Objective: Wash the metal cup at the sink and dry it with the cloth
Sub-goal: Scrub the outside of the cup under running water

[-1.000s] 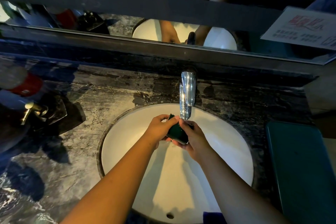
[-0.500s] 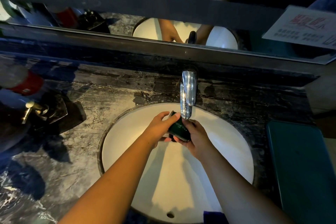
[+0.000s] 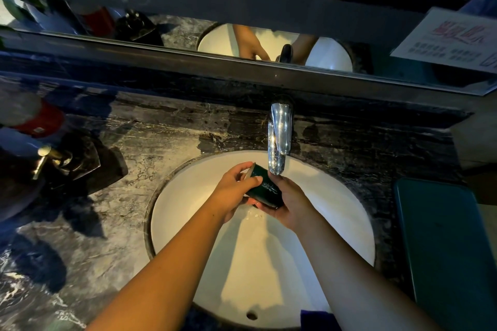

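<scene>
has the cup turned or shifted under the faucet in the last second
Yes. The dark green cup now lies tilted on its side, mouth toward the left hand, body reaching lower right of the faucet spout, cradled by the right hand.

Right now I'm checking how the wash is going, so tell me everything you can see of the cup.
The cup is small and dark green with a glossy, wet-looking wall and a paler rim. It lies tilted on its side, mouth toward the upper left, just under the chrome faucet spout and above the white sink basin. The left hand grips the rim end, thumb across the wall; the right hand cradles its base from below. Its inside is hidden.
</scene>
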The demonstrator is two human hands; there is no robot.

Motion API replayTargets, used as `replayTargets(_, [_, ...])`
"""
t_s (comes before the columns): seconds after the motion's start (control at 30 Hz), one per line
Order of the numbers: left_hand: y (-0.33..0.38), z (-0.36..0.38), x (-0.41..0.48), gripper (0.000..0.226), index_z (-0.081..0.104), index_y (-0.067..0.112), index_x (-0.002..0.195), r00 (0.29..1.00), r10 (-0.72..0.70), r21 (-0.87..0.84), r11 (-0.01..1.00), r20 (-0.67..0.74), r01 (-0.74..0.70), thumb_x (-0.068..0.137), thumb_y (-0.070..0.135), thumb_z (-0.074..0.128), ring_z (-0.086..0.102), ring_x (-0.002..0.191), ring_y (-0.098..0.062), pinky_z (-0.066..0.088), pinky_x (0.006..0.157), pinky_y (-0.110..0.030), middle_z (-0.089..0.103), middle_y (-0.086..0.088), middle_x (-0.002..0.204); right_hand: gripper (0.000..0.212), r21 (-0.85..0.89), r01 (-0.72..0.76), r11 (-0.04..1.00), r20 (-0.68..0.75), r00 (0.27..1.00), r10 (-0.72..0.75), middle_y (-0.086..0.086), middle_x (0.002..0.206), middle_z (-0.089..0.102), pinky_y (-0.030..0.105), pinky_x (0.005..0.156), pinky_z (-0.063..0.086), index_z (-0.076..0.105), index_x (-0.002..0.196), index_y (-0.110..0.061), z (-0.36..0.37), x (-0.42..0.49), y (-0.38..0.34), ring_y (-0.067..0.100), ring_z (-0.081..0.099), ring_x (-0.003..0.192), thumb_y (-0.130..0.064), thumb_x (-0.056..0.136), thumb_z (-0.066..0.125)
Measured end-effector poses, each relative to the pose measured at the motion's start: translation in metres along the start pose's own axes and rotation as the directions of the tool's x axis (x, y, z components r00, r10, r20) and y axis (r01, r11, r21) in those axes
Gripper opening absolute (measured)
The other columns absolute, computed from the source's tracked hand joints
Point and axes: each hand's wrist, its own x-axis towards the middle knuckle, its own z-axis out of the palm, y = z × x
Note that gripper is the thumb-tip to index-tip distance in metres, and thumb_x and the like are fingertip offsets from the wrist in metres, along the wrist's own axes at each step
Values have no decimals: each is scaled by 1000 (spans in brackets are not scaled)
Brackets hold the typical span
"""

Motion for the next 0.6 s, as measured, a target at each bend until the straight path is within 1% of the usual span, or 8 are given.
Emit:
replayTargets(0.07, [-2, -1, 2, 45, 53, 16, 135, 999, -42, -14, 999, -4, 42, 92, 12, 66, 66, 98, -25, 61, 73, -35, 59, -20, 125, 45, -18, 46, 999, -5, 999, -46, 19, 127, 66, 45, 79, 60, 56, 129, -13, 1, 0, 1, 39, 66, 114, -31, 91, 73])
replayTargets(0.13, [-1, 1, 4, 49, 55, 13, 131, 994, -104, 5, 995, -20, 104, 89, 32, 72, 70, 98, -27, 62, 77, -38, 65, -20, 119, 44, -35, 123, 992, -18, 992, -124, 17, 126, 65, 46, 78, 61, 55, 127, -12, 2, -1, 4, 37, 66, 113, -27, 90, 74])
replayTargets(0.2, [1, 4, 7, 60, 58, 5, 123, 987, -146, 50, 987, -60, 149, 84, 48, 73, 72, 91, -27, 62, 74, -35, 70, -22, 113, 40, -53, 210, 976, -25, 977, -212, 17, 127, 64, 49, 83, 61, 55, 121, -12, 3, -1, 8, 34, 67, 111, -22, 88, 76])
replayTargets(0.23, [2, 5, 8, 61, 58, 2, 119, 985, -150, 59, 986, -82, 155, 84, 49, 72, 71, 88, -27, 61, 71, -33, 70, -23, 113, 40, -61, 241, 969, -23, 970, -243, 18, 128, 64, 51, 87, 60, 55, 119, -11, 4, -2, 11, 34, 67, 112, -21, 87, 77])
replayTargets(0.3, [3, 7, 9, 54, 59, 2, 115, 985, -138, 47, 989, -100, 143, 85, 45, 73, 71, 90, -27, 61, 67, -31, 69, -24, 114, 40, -75, 256, 964, -20, 966, -258, 16, 128, 64, 54, 90, 59, 55, 118, -13, 4, -3, 14, 34, 67, 113, -22, 86, 78])
replayTargets(0.4, [2, 6, 4, 43, 58, 7, 124, 994, -95, 20, 995, -49, 96, 88, 25, 73, 69, 88, -22, 59, 67, -31, 68, -21, 115, 35, -59, 156, 986, -22, 987, -157, 14, 124, 66, 54, 90, 59, 57, 120, -15, 0, -7, 11, 35, 67, 113, -28, 91, 73])
replayTargets(0.5, [-4, 4, 2, 37, 61, 6, 123, 1000, -12, -16, 1000, 23, 12, 87, 3, 70, 66, 97, -27, 55, 89, -46, 63, -22, 122, 34, 13, 24, 1000, -6, 1000, -24, 18, 123, 67, 46, 82, 60, 60, 122, -12, -6, -10, 6, 35, 66, 112, -35, 96, 65])
replayTargets(0.6, [-10, 5, 0, 61, 57, 10, 131, 999, 40, -38, 999, 24, -39, 74, 9, 79, 61, 117, -37, 49, 101, -57, 56, -16, 133, 40, 44, -21, 999, 23, 1000, 20, 18, 125, 67, 43, 80, 61, 63, 125, -14, -12, -10, 4, 34, 66, 113, -40, 95, 66])
